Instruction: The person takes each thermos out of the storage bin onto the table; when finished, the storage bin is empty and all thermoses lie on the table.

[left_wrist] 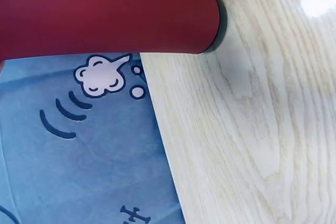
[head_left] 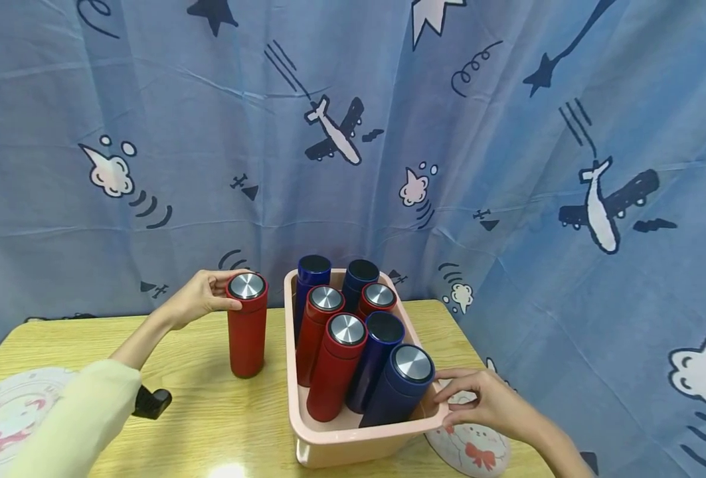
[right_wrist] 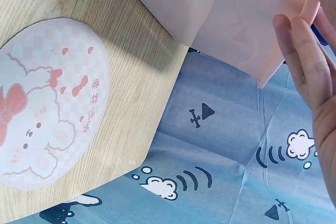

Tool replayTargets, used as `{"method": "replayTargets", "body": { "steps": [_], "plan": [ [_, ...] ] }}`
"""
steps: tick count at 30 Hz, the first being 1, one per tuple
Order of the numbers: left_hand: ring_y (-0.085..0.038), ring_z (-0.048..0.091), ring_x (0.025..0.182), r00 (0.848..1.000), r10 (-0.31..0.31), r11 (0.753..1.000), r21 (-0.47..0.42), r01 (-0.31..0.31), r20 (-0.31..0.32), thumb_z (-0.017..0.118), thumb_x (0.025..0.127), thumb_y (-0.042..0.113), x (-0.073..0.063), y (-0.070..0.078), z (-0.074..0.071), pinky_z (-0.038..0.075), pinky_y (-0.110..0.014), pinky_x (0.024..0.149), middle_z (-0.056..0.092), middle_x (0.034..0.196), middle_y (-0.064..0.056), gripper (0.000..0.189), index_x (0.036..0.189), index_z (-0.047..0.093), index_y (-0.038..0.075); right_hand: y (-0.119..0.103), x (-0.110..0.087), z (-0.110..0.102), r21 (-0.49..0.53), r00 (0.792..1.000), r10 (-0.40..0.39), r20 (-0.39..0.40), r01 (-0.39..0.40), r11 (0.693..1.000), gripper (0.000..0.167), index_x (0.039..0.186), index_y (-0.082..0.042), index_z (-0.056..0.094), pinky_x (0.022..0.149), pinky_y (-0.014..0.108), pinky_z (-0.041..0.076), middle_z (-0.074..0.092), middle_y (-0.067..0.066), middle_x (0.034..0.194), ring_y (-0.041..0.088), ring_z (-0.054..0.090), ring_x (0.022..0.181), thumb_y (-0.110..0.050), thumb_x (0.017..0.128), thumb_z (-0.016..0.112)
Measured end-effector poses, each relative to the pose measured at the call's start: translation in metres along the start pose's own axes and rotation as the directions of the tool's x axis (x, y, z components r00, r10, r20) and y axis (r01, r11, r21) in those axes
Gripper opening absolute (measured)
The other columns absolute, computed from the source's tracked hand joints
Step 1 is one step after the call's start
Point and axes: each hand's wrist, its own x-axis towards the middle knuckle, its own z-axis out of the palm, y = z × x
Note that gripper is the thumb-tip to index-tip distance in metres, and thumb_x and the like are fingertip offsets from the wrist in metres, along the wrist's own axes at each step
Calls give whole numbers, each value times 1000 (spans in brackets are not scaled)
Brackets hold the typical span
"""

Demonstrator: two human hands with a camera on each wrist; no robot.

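My left hand (head_left: pixel 200 299) grips a red thermos bottle (head_left: pixel 248 338) near its silver-topped lid. The bottle is upright, left of a pink plastic bin (head_left: pixel 335 436); whether its base touches the table I cannot tell. In the left wrist view the red bottle (left_wrist: pixel 110 14) lies across the top, with no fingers clearly seen. My right hand (head_left: pixel 484 401) pinches the bin's right front rim, its fingers over the edge, as the right wrist view also shows at the bin wall (right_wrist: pixel 210 9). Several bottles stand in the bin, among them a red one (head_left: pixel 336 372) and a navy one (head_left: pixel 397 392).
A round unicorn mat (head_left: pixel 14 418) lies on the wooden table (head_left: pixel 203 405) at the left. Near my left sleeve is a small black object (head_left: pixel 151 403). A bear-print mat (right_wrist: pixel 58 103) lies by the bin's right side. A blue patterned curtain (head_left: pixel 209 166) hangs behind.
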Motion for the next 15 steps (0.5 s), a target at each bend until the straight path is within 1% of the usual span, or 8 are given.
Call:
{"method": "replayTargets", "body": {
  "steps": [2, 3, 5, 6, 9, 12, 15],
  "plan": [
    [-6, 64, 100, 1000, 16, 1000, -1, -16, 2, 76, 81, 8, 3, -3, -2, 56, -27, 80, 64, 120, -17, 67, 139, 45, -6, 0, 0, 0, 6, 1000, 7, 1, -7, 1000, 25, 95, -10, 76, 67, 28, 58, 65, 23, 114, 5, 57, 111, -27, 77, 79],
    [-5, 64, 100, 1000, 12, 1000, -4, -12, -3, 76, 81, 9, 4, -4, -2, 55, -26, 80, 63, 121, -17, 67, 139, 45, -5, 0, 0, 1, 9, 1000, 11, 1, -11, 1000, 25, 95, -10, 76, 67, 28, 58, 64, 23, 114, 4, 57, 111, -27, 77, 79],
    [-4, 63, 100, 1000, -4, 1000, 0, 4, -11, 75, 82, 7, 6, -5, -3, 55, -26, 81, 61, 123, -21, 67, 140, 44, -5, 0, -1, 1, 14, 1000, 17, -1, -17, 1000, 25, 95, -10, 76, 67, 27, 58, 64, 24, 114, 4, 57, 112, -27, 77, 78],
    [-2, 63, 100, 999, -27, 1000, 3, 27, -18, 75, 82, 7, 6, -5, -3, 54, -25, 82, 59, 125, -23, 68, 141, 42, -5, 0, -1, 1, 12, 1000, 17, -2, -17, 1000, 24, 95, -10, 76, 67, 27, 58, 65, 24, 114, 4, 57, 111, -26, 77, 78],
    [-1, 62, 100, 998, -61, 998, 9, 61, -36, 72, 84, 3, 8, -6, -4, 53, -24, 83, 54, 129, -29, 67, 143, 39, -5, 0, -1, 1, 12, 1000, 21, -3, -21, 1000, 24, 95, -10, 76, 67, 27, 58, 65, 24, 114, 5, 57, 111, -26, 77, 78],
    [-1, 61, 100, 997, -69, 998, 10, 70, -44, 70, 86, 1, 9, -7, -6, 53, -23, 84, 52, 130, -31, 65, 143, 39, -4, 0, -1, 1, 17, 1000, 28, 1, -28, 999, 25, 95, -9, 76, 67, 28, 58, 64, 24, 115, 6, 58, 111, -27, 78, 78],
    [-1, 61, 101, 996, -77, 997, 9, 78, -47, 69, 86, 3, 10, -8, -8, 53, -23, 84, 52, 131, -30, 65, 143, 40, -3, 0, -1, 1, 29, 999, 36, 5, -36, 999, 25, 96, -9, 76, 67, 28, 58, 64, 24, 116, 7, 58, 112, -27, 78, 78]
  ]
}}
